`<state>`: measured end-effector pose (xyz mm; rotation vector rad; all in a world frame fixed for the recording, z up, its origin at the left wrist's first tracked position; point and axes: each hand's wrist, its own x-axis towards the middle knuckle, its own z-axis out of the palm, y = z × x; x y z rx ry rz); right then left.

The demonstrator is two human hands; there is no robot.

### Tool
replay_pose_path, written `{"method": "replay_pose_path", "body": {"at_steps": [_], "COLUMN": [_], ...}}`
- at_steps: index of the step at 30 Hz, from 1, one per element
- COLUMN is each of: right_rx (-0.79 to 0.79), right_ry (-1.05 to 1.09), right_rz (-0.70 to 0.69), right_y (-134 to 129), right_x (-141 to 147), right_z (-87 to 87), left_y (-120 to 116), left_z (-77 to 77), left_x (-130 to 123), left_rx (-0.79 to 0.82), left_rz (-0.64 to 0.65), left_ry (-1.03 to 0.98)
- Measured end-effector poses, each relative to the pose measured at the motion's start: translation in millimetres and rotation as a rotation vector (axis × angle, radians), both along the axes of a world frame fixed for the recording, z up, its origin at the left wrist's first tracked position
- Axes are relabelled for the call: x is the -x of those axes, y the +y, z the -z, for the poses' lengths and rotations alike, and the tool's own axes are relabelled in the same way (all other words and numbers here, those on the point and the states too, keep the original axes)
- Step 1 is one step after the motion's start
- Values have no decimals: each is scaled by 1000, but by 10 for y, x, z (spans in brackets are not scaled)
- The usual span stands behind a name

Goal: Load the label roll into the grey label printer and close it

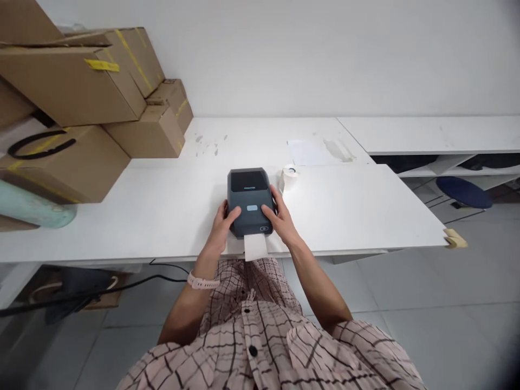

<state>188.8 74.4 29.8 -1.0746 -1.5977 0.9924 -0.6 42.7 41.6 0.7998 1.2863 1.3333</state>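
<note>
A dark grey label printer point(251, 197) stands on the white table close to its front edge. A blank white label strip point(255, 247) sticks out of its front slot and hangs past the table edge. My left hand point(221, 225) is closed on the printer's left side, with the thumb on its top. My right hand point(282, 216) grips the right side, its thumb also on the lid. Just behind my right hand stands a roll of white labels point(288, 177), apart from the printer.
Cardboard boxes point(73, 81) are stacked at the left, with a pale green cylinder point(36, 206) in front. A white paper sheet point(306, 152) lies farther back. Yellowish padding point(455, 238) covers the table's right corner. A blue stool point(463, 192) stands at the right. A black cable point(158, 277) hangs below.
</note>
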Motion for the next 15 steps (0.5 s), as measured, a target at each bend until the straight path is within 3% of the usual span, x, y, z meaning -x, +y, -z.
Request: {"method": "replay_pose_path", "body": {"at_steps": [7,15], "right_rx": [316,373], "right_ry": [196,288], "right_rz": [-37,-22], "right_y": [28,33], "right_x": [-41,-29], "right_z": [131,197], "left_y": [-54,32], "left_z": [113,89], "left_x": [15,52], "left_rx": [77,26], "left_rz": [58,89], "left_ry": [13,112]}}
